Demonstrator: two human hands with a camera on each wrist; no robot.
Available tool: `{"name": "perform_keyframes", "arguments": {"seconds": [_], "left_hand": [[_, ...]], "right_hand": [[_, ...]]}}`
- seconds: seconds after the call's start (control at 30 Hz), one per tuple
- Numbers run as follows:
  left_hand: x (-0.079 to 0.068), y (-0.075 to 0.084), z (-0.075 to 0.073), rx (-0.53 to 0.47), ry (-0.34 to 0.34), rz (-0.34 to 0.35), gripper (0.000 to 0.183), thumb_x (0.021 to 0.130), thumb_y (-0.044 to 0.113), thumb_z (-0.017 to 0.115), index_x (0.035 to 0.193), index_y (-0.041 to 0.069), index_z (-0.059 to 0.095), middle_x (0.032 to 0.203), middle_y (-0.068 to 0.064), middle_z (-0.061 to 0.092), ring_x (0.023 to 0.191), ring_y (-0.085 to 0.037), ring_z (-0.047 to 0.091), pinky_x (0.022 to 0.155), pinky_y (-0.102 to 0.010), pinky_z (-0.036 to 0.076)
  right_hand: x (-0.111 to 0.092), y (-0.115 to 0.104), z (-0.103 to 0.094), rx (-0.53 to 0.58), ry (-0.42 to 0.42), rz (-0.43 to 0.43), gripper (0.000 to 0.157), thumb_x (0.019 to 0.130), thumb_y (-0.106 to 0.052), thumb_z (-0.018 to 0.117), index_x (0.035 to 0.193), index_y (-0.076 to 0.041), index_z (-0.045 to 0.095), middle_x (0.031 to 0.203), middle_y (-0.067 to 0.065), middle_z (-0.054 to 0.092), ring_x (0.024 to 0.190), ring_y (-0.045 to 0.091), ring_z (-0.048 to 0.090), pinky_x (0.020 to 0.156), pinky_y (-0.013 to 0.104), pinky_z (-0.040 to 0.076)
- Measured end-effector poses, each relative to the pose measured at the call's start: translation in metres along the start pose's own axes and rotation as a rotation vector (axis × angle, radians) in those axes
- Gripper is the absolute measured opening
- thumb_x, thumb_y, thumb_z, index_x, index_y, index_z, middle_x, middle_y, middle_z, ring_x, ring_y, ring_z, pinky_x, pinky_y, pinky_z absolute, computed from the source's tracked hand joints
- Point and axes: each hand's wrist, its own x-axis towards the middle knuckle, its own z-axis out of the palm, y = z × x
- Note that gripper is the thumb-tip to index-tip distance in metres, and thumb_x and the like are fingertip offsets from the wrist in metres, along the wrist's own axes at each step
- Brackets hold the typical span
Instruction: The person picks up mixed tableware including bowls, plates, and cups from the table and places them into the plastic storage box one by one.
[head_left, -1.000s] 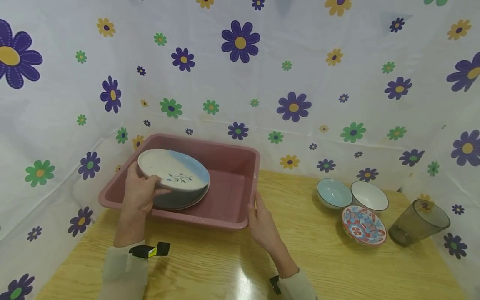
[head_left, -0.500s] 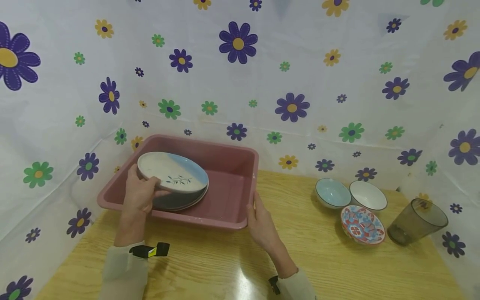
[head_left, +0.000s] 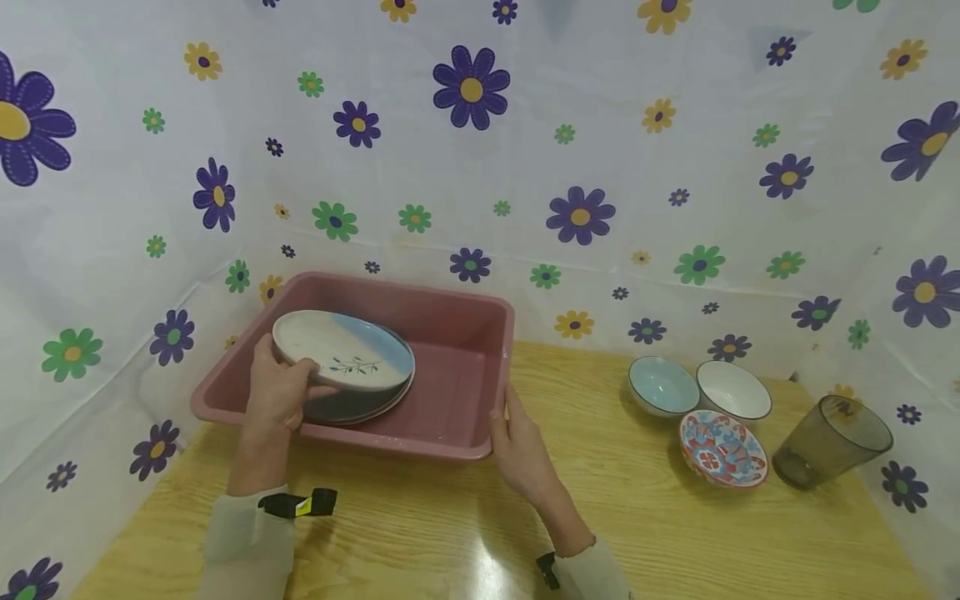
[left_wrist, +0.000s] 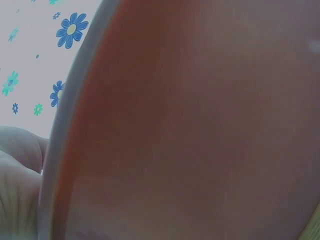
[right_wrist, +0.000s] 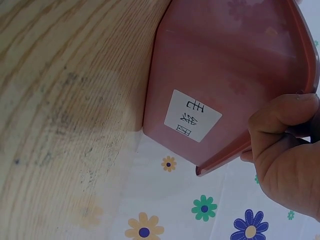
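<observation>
My left hand (head_left: 276, 390) pinches the near left edge of an oval plate (head_left: 337, 350), white with a blue end and a leafy sprig. That plate is tilted inside a pink plastic basin (head_left: 450, 392), over a dark plate (head_left: 348, 407) that it mostly hides. On the basin's right side, my right hand (head_left: 519, 442) grips the rim, with the thumb over it in the right wrist view. The left wrist view is filled mostly by the basin's outer wall (left_wrist: 190, 130), with part of my left hand (left_wrist: 20, 185) at the lower left.
To the right on the wooden table (head_left: 420, 533) stand a light blue bowl (head_left: 663, 386), a white bowl (head_left: 733, 390), a red-and-blue patterned bowl (head_left: 722, 450) and a smoky, tilted-looking glass (head_left: 828, 442). A flowered curtain (head_left: 405, 167) hangs close behind. The basin bears a white label (right_wrist: 192, 116).
The oval plate has sunk slightly, covering more of the dark plate. My right hand stays on the rim, and the whole view has shifted a little.
</observation>
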Motion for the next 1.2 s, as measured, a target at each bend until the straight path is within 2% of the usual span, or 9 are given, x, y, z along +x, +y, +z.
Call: {"name": "perform_keyframes", "arguments": {"seconds": [0.13,0.43,0.63,0.73,0.9,1.0,1.07,1.13,1.2], "left_hand": [[-0.0012,0.0003,0.0009,0.023,0.011,-0.001,0.076,0.094,-0.005,0.044,0.158,0.011,0.004,0.138,-0.022,0.038,0.087,-0.011,0.064,0.071,-0.032,0.06],[-0.0013,-0.0056,-0.0009,0.066,0.024,0.023,0.074,0.093,-0.006,0.043,0.156,0.008,0.007,0.134,-0.022,0.04,0.083,-0.009,0.065,0.069,-0.032,0.06],[0.0027,-0.0077,-0.0045,0.119,-0.019,0.043,0.074,0.093,-0.007,0.04,0.155,0.007,0.001,0.13,-0.024,0.039,0.08,-0.009,0.066,0.069,-0.032,0.06],[0.0055,-0.0082,-0.0068,0.205,-0.062,0.033,0.08,0.093,-0.006,0.038,0.154,0.007,-0.012,0.124,-0.026,0.04,0.076,-0.012,0.065,0.068,-0.032,0.061],[0.0062,-0.0065,-0.0084,0.416,-0.093,-0.04,0.093,0.093,0.002,0.039,0.147,0.01,-0.037,0.114,-0.025,0.046,0.072,-0.019,0.064,0.069,-0.031,0.058],[0.0052,-0.0039,-0.0073,0.483,-0.093,-0.073,0.097,0.092,0.002,0.041,0.145,0.009,-0.04,0.11,-0.025,0.048,0.077,-0.026,0.065,0.066,-0.032,0.056],[0.0046,-0.0021,-0.0067,0.52,-0.09,-0.093,0.099,0.089,0.0,0.042,0.144,0.008,-0.04,0.111,-0.027,0.046,0.087,-0.033,0.061,0.064,-0.033,0.053],[0.0039,-0.0004,-0.0064,0.567,-0.08,-0.104,0.1,0.088,0.0,0.043,0.144,0.004,-0.04,0.115,-0.029,0.042,0.098,-0.039,0.055,0.067,-0.035,0.05],[0.0038,0.0009,-0.0068,0.61,-0.065,-0.1,0.099,0.086,-0.001,0.044,0.143,0.0,-0.038,0.119,-0.034,0.039,0.105,-0.044,0.047,0.077,-0.042,0.047]], "right_hand": [[-0.0003,0.0011,-0.0007,0.009,-0.007,-0.008,0.056,0.107,-0.009,0.037,0.157,0.001,0.014,0.127,0.028,0.061,0.094,0.026,0.067,0.07,0.029,0.053],[-0.002,-0.0006,0.0011,0.045,-0.023,0.032,0.057,0.108,-0.012,0.036,0.158,0.0,0.012,0.121,0.028,0.064,0.102,0.037,0.067,0.073,0.032,0.054],[-0.001,-0.0002,0.0009,0.026,-0.024,0.025,0.056,0.108,-0.012,0.036,0.158,-0.001,0.013,0.117,0.025,0.066,0.096,0.031,0.069,0.07,0.031,0.054],[-0.0004,0.0001,0.0002,0.015,-0.023,0.025,0.056,0.108,-0.013,0.036,0.158,-0.004,0.014,0.113,0.023,0.067,0.091,0.026,0.068,0.067,0.029,0.053],[-0.0009,-0.0008,-0.0005,0.022,-0.026,0.029,0.056,0.108,-0.012,0.036,0.159,-0.006,0.013,0.113,0.025,0.067,0.092,0.031,0.069,0.065,0.028,0.053],[-0.0013,-0.0005,-0.0006,0.034,-0.022,0.035,0.056,0.108,-0.011,0.036,0.159,-0.005,0.014,0.111,0.028,0.067,0.092,0.035,0.069,0.062,0.028,0.052],[-0.0014,-0.0001,-0.0005,0.031,-0.014,0.031,0.055,0.108,-0.011,0.036,0.158,-0.003,0.015,0.11,0.03,0.067,0.093,0.037,0.068,0.063,0.029,0.052],[-0.0014,0.0003,-0.0001,0.032,-0.014,0.027,0.055,0.108,-0.01,0.036,0.158,-0.002,0.015,0.112,0.029,0.067,0.095,0.038,0.069,0.065,0.03,0.053],[-0.0011,0.0002,0.0005,0.035,-0.018,0.024,0.055,0.108,-0.011,0.036,0.158,-0.003,0.015,0.114,0.028,0.067,0.098,0.038,0.068,0.068,0.031,0.054]]}}
